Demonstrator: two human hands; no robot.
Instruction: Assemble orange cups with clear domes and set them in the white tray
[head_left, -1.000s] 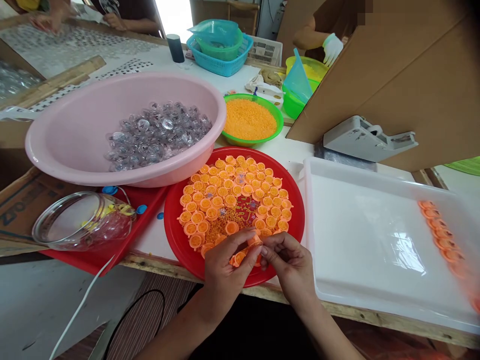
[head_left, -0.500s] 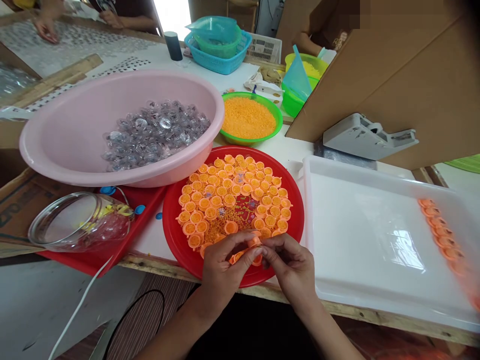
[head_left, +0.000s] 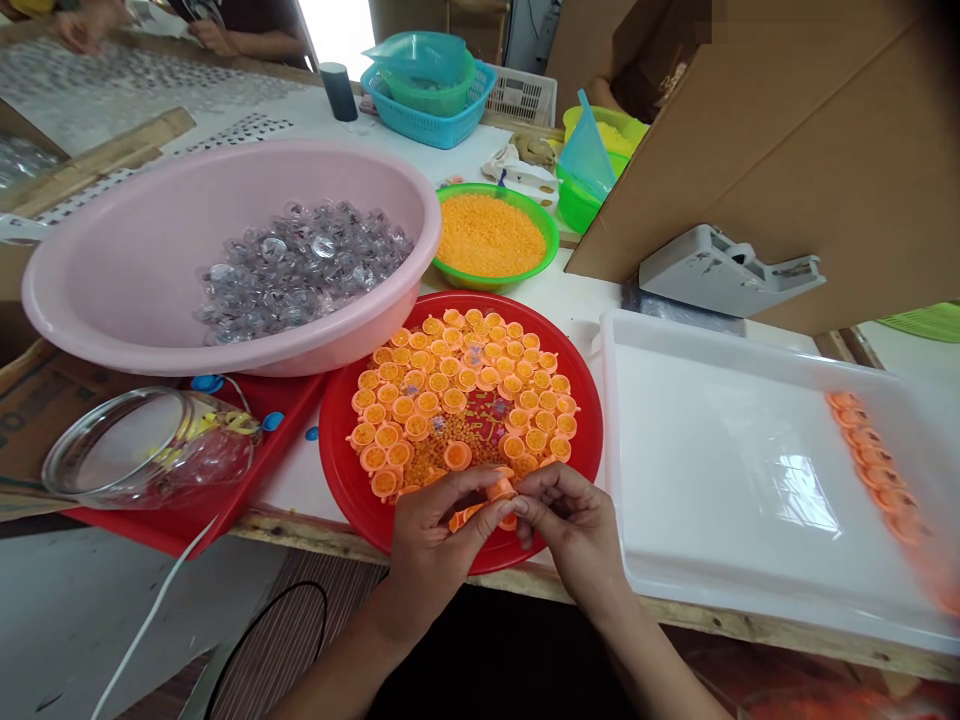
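Note:
My left hand (head_left: 433, 545) pinches a small orange plastic cup (head_left: 500, 484) between thumb and forefinger, with the cup tilted on its side. From the other side, my right hand (head_left: 579, 530) closes its thumb and fingertips on the edge of the same cup. Both hands are over the near rim of a round red tray (head_left: 339, 490). Many similar orange cups (head_left: 403, 408) stand in that tray, filled with small yellow-orange grains. Loose grains (head_left: 431, 462) lie among them. The fingers partly hide the held cup.
A pink basin (head_left: 97, 220) of clear, silvery round pieces overhangs the tray's far left. Behind stands a green bowl (head_left: 553, 245) of orange grains. Right is a white tray (head_left: 697, 480) with a row of orange pieces (head_left: 874, 462). A clear jar (head_left: 112, 440) lies on its side at left.
The held cup has tipped a little between my fingers. The whole view has shifted slightly, moving the scene leftward. Both hands keep their grip over the red tray.

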